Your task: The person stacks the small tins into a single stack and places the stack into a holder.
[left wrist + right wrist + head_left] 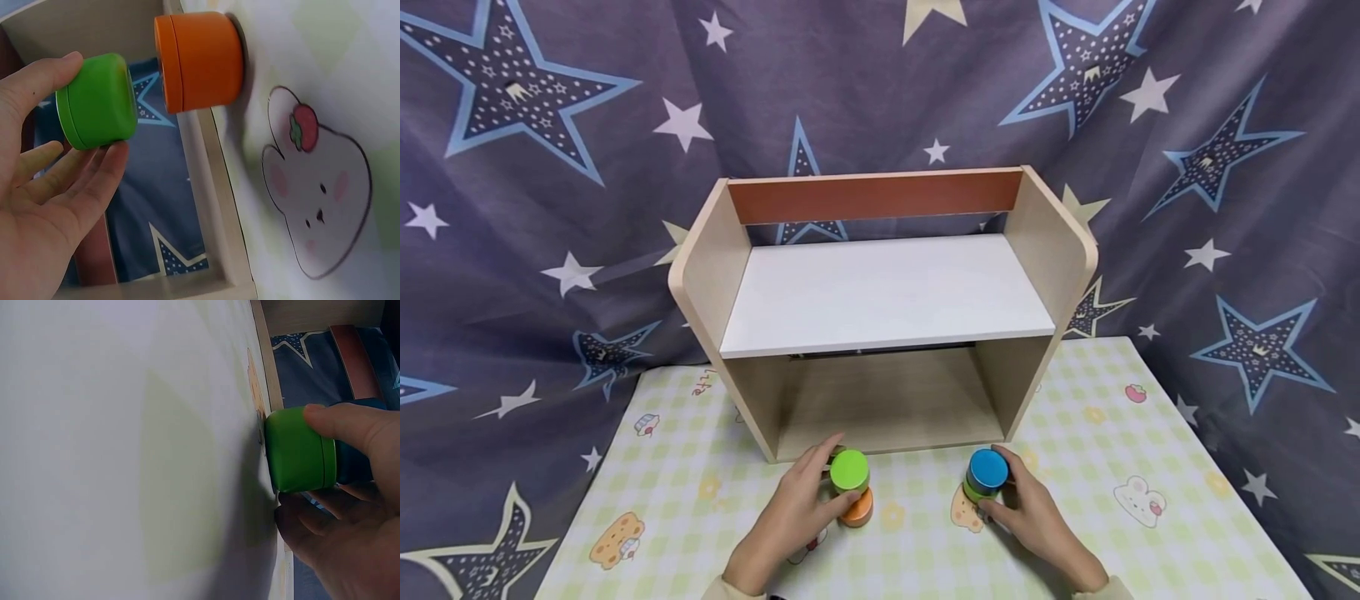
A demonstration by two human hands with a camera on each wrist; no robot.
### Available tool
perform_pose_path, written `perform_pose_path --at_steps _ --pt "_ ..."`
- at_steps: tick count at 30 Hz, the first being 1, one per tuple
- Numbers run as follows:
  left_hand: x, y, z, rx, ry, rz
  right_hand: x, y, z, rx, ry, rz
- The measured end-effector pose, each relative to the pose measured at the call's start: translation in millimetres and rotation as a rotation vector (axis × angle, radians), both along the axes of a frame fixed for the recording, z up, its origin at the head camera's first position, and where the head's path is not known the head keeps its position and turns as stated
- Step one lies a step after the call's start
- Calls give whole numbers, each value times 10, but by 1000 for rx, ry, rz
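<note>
My left hand (800, 502) pinches a small green lidded jar (850, 471) between thumb and fingertips. An orange lidded jar (857, 507) stands on the table just below it; in the left wrist view a gap separates the held green jar (98, 101) from the orange jar (203, 61). To the right, a blue jar (987, 469) sits on top of a second green jar (976, 493). My right hand (1032, 510) grips this stack from its right side. In the right wrist view, the thumb lies on the lower green jar (300, 450), and the fingers curl around its other side.
A wooden two-tier shelf (887, 292) with a white middle board stands behind both hands. Its front bottom edge is close to the jars. The table has a green checked cloth (692, 542) with cartoon prints. A star-patterned curtain (625, 275) hangs behind.
</note>
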State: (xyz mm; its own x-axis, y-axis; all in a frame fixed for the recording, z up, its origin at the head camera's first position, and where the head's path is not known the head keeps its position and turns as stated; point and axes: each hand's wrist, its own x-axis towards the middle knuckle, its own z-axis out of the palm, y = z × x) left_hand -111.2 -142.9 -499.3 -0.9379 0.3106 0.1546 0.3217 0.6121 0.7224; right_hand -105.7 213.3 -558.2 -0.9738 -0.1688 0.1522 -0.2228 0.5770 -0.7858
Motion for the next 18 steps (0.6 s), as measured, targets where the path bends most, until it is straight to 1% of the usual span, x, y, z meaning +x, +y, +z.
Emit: perform_pose_path --at_steps 4,10,12,18 --pt "-26 44 -10 -12 13 -25 -3 -3 -2 -3 13 -2" --pt "-60 111 -18 13 26 -76 -2 -10 9 -3 -10 -10" --pt "-74 136 -14 16 42 -89 1 -10 15 -6 -21 -13" --pt "-114 225 14 -4 74 -113 2 0 14 -1 -31 -17"
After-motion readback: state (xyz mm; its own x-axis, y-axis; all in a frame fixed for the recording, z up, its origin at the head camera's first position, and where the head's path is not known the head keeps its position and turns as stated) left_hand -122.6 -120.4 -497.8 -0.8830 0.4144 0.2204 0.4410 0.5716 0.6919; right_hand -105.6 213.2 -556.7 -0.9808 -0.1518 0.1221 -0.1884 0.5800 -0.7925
